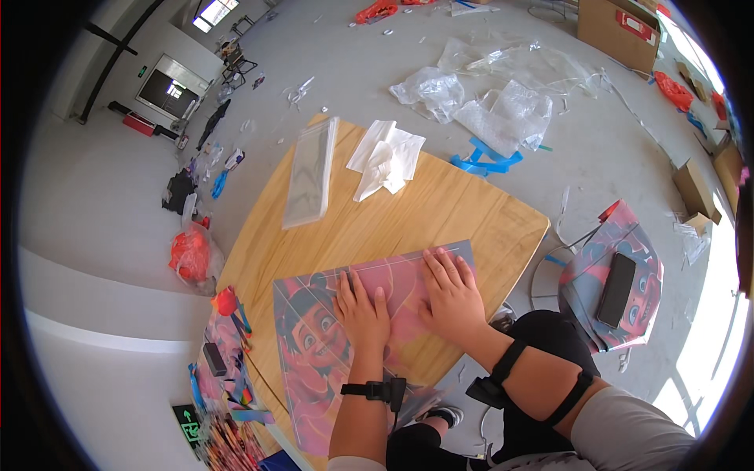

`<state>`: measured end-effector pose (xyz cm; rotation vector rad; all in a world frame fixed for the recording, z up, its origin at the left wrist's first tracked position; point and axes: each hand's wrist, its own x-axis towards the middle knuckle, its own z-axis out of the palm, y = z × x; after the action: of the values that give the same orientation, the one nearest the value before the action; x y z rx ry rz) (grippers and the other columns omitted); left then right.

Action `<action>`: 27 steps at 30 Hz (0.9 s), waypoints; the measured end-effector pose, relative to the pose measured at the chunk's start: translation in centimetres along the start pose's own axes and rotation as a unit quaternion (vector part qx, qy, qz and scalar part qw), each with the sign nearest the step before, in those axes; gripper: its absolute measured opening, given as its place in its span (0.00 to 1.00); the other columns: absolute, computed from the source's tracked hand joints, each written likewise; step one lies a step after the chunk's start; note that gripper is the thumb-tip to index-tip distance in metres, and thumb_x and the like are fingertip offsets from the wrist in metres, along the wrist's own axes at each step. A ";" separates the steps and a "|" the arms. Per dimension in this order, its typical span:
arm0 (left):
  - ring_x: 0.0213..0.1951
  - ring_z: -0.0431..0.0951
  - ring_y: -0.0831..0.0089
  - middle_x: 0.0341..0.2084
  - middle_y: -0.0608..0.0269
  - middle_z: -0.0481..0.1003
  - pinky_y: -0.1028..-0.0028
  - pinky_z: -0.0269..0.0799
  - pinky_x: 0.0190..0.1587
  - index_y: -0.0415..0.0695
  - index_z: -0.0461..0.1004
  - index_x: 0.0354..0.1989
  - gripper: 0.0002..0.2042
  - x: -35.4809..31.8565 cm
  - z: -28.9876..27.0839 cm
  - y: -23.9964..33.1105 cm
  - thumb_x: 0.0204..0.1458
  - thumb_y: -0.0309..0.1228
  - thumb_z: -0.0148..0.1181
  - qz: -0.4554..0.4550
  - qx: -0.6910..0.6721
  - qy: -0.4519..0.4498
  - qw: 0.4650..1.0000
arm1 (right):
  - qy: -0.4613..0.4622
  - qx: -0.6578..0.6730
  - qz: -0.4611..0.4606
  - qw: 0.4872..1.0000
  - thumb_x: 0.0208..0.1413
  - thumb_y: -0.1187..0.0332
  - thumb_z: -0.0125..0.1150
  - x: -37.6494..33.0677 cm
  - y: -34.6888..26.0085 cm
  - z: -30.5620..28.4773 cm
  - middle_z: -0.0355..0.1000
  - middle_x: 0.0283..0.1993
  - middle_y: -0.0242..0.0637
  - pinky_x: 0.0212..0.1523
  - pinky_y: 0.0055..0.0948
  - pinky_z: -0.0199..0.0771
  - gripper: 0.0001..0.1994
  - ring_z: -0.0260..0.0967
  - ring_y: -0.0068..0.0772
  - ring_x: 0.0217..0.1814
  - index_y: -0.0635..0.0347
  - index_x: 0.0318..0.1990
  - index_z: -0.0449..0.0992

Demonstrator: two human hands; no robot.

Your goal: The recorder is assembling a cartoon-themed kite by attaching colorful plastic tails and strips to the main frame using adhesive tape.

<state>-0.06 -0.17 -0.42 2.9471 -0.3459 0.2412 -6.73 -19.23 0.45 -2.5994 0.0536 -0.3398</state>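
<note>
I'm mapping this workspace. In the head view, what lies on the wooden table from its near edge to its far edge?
Near to far: pink cartoon-print sheet with the left hand and right hand pressed flat on it → bare wooden table → crumpled white paper beside a clear plastic sleeve.

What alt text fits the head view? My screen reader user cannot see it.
Both hands, left hand and right hand, press flat on a pink cartoon-printed sheet on a wooden table; clear bags and white paper lie beyond.
</note>
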 end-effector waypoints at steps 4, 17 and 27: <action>0.74 0.51 0.50 0.73 0.46 0.53 0.49 0.40 0.74 0.40 0.53 0.74 0.33 0.0 0.1 -0.1 0.65 0.48 0.44 -0.002 0.008 -0.001 1.000 | -0.008 -0.005 0.000 1.000 0.51 0.56 0.62 0.0 0.0 0.1 0.55 0.76 0.38 0.79 0.48 0.39 0.38 0.45 0.40 0.80 0.63 0.69 0.63; 0.74 0.50 0.51 0.73 0.48 0.53 0.49 0.40 0.74 0.39 0.53 0.74 0.32 0.1 0.0 -0.1 0.66 0.47 0.42 0.001 0.009 -0.002 1.000 | -0.015 -0.005 0.001 1.000 0.51 0.56 0.61 0.1 -0.1 0.0 0.55 0.76 0.36 0.79 0.49 0.38 0.37 0.45 0.41 0.81 0.60 0.70 0.63; 0.73 0.52 0.50 0.72 0.48 0.53 0.51 0.40 0.74 0.42 0.52 0.74 0.31 0.1 -0.3 0.2 0.67 0.47 0.41 0.002 0.032 -0.006 0.999 | -0.017 -0.004 0.002 1.000 0.51 0.56 0.61 0.1 -0.2 -0.1 0.55 0.76 0.36 0.79 0.49 0.38 0.37 0.44 0.41 0.81 0.59 0.69 0.63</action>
<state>-0.03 -0.34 -0.03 3.0124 -0.3517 0.2396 -6.70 -19.08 0.63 -2.6119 0.0478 -0.2940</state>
